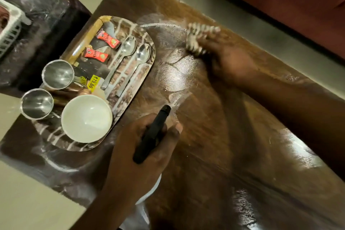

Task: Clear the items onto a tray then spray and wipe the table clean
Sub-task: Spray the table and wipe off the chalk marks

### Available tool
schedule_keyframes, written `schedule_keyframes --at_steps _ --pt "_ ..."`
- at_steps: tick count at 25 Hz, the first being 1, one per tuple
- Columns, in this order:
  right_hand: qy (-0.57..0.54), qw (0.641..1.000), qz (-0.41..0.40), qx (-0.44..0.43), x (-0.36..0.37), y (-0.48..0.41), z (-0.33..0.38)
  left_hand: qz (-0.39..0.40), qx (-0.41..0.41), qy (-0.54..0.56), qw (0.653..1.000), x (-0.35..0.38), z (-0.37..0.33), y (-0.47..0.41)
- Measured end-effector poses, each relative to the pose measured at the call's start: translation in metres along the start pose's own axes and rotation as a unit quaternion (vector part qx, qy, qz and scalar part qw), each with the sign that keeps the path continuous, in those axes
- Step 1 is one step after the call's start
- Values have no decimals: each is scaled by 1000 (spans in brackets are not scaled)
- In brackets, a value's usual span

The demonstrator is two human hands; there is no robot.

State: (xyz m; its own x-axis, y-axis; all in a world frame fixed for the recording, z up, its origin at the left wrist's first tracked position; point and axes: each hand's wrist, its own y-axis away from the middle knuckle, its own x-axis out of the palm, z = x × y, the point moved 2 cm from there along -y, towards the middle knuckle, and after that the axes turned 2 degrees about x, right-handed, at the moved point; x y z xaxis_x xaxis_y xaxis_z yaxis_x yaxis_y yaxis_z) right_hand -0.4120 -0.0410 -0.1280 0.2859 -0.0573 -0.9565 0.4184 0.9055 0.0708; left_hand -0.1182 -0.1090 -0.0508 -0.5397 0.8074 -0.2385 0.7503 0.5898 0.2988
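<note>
Now wiping. Right hand [224,61] fingers curled tight on striped cloth [197,40], pressed to table [214,155] far side, beside wet streaks. Left hand [141,147] wrapped round black spray bottle [152,133], nozzle aimed at tabletop (ready for respray). Tray [141,80] w/ spoons, cups, bowl parked left, off wiping path.

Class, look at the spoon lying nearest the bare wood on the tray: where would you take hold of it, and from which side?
Probably grip the spoon by its slim handle, low near the white bowl. Come from the bare table side, pinching across the handle's width: the other spoon crowds the far side, and the handle end lies clear.
</note>
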Motion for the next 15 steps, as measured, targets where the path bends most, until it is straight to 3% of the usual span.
schedule_keyframes --at_steps 2,3,5,7,10,13,15 --pt "-62 976 -43 202 -2 -19 -18 -9 8 26 1000 -7 4 6" --pt "-68 965 -48 248 2 -21 -7 -10 10 34 999 -12 7 10" --pt "-68 969 -31 234 23 2 40 -3 -2 21 1000 -23 18 21" --pt "-69 987 -6 146 40 52 102 -1 -18 7 1000 -35 31 35" --pt "-65 995 67 -27 65 132 165 -9 40 -49 998 -49 35 52" --pt "10 954 135 -267 68 168 165 10 77 -49 996 -61 39 65" --pt "57 960 103 -254 58 149 135 46 12 -39 998 -68 46 74"
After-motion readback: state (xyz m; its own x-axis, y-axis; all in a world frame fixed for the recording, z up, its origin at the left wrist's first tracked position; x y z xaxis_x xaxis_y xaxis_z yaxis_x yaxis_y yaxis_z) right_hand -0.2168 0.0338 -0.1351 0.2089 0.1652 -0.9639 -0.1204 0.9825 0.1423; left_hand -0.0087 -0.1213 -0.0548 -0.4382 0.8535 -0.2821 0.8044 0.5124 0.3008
